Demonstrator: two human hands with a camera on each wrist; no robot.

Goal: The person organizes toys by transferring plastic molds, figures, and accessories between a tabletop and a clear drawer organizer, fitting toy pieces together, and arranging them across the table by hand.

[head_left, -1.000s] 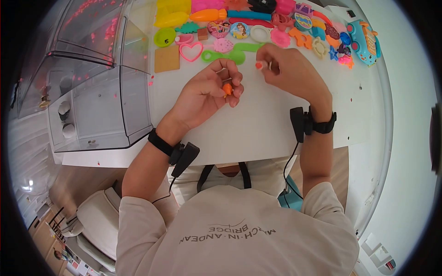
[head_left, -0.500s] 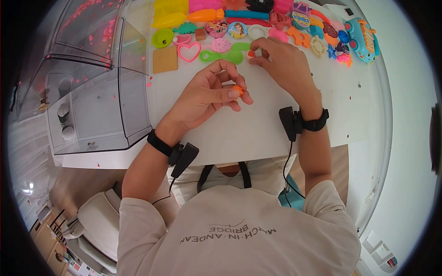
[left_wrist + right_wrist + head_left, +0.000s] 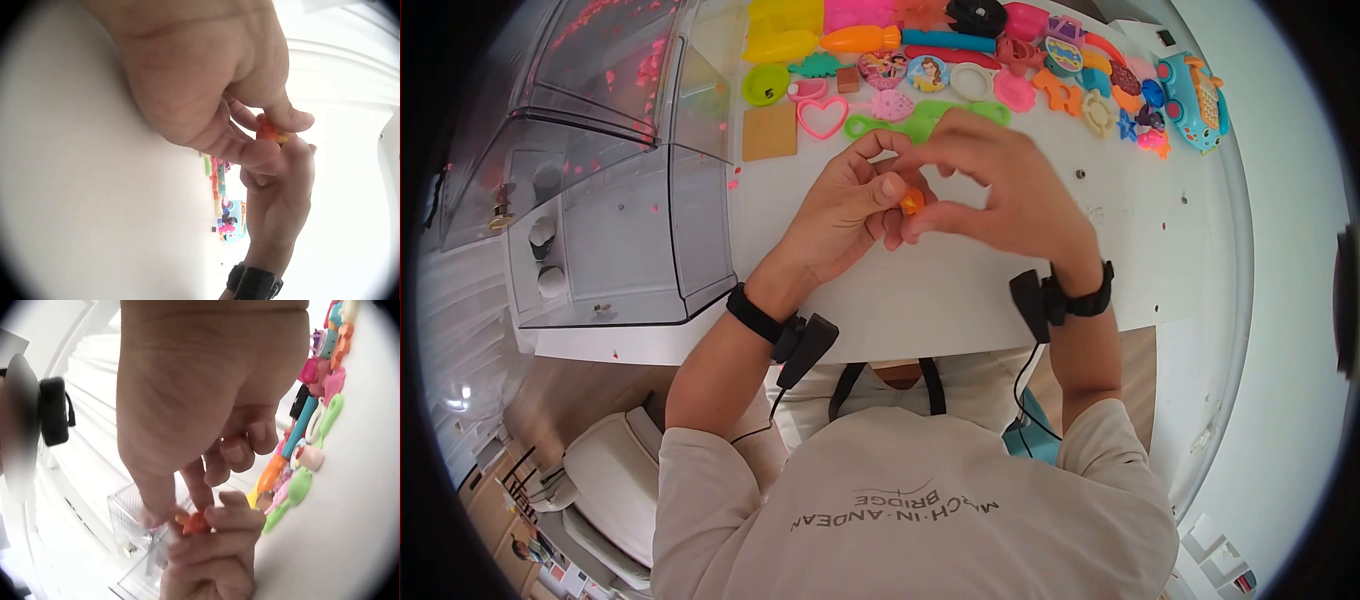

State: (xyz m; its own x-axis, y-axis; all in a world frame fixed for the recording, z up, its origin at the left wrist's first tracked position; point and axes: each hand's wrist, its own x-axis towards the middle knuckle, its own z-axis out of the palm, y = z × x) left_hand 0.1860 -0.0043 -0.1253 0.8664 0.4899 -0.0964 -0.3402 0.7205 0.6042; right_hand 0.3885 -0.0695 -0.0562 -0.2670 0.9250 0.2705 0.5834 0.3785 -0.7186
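Observation:
Between thumb and fingers, the left hand pinches a small orange piece, which has a yellow bit standing out in the left wrist view. The right hand reaches over it with thumb and index finger spread apart, their tips close around the piece; contact is unclear. Its other fingers are loosely bent in the right wrist view. A small pale pink and red piece stands beside the green spoon-shaped tools in that view; in the head view the right hand hides that spot.
Rows of colourful toys and moulds line the table's far side, with a pink heart cutter and a tan square block nearest the left. A clear plastic case stands at left, and a blue toy at far right.
From the toy row, the right hand has come back to the left hand and let go of the small pale and red piece. The left hand has turned the orange piece slightly.

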